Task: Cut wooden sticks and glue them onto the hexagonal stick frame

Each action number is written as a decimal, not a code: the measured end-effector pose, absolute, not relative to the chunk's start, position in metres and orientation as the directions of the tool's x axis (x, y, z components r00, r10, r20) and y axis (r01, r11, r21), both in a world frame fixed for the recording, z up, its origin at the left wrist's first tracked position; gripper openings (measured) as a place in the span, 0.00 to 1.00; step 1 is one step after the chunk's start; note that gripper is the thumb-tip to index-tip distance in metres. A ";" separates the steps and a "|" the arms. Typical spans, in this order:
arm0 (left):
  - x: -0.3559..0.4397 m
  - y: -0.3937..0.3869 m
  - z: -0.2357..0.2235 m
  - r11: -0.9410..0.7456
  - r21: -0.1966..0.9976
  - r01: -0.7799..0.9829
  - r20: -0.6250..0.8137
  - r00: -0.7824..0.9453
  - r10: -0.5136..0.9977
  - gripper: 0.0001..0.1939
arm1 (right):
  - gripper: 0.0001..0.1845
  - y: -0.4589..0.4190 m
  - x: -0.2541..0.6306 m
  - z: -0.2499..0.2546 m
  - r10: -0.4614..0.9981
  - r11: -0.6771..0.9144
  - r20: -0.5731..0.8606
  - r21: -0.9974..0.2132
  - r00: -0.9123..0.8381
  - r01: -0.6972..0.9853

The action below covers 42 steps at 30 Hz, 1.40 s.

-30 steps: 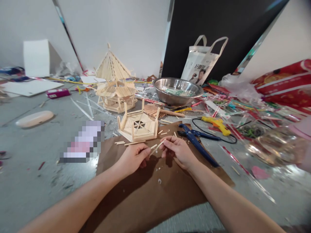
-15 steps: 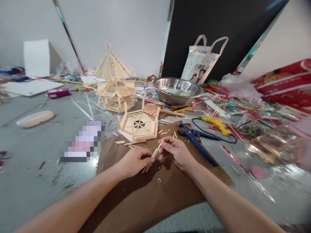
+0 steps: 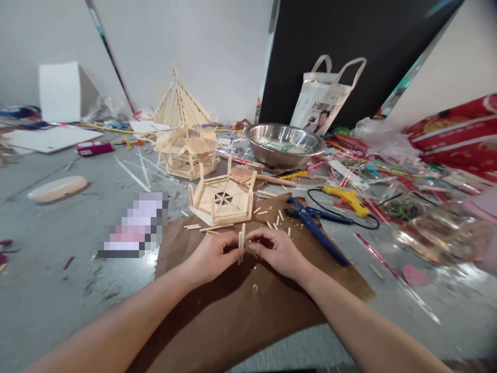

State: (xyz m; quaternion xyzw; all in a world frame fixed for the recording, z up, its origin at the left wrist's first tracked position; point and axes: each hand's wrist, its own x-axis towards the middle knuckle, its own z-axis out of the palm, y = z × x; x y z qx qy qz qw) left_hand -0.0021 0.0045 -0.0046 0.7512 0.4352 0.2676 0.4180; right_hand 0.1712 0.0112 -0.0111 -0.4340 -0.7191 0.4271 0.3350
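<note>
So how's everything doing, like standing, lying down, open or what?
Left grip, pinching sticks
Sticks, upright
Right grip, beside them, contact unclear
Frame, posts up, roofless
Tower, standing, roofed
Bowl, upright, holding things
Bag, tilted, handles up
Blue tool, lying, handles apart
Glue gun, lying down
Brown sheet, flat

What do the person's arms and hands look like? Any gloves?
The left hand and right hand are bare, without gloves. The forearms are bare too: no sleeves, watch or bracelet show. Parts of both hands are hidden, so I can't rule out rings.

The stick tower (image 3: 182, 144) stands behind the frame (image 3: 234, 207).
</note>
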 end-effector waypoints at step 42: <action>0.002 0.001 0.000 -0.362 0.773 0.521 0.056 0.512 0.857 0.12 | 0.07 0.006 0.160 0.001 0.907 0.244 0.165 -0.956 -0.387 0.165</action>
